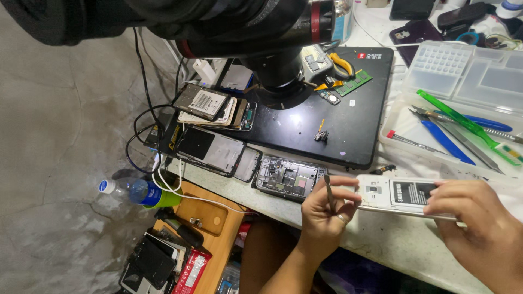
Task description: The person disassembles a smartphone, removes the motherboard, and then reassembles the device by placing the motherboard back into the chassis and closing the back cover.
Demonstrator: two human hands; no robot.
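Observation:
A white phone (381, 197) lies back-up on the white bench with its cover off and a dark battery (412, 193) showing. My left hand (326, 213) pinches its left end and also holds a thin metal pry tool (329, 191) upright between the fingers. The phone's right end is gripped by my right hand (482, 226), fingers curled over the edge.
An opened phone frame (287, 178) lies just left of my left hand. A black mat (338, 122) under a microscope head (278, 71) carries small parts. A clear tray (400, 133) of pry tools and tweezers sits at the right. Stacked phone parts (210, 106) and cables lie at the left.

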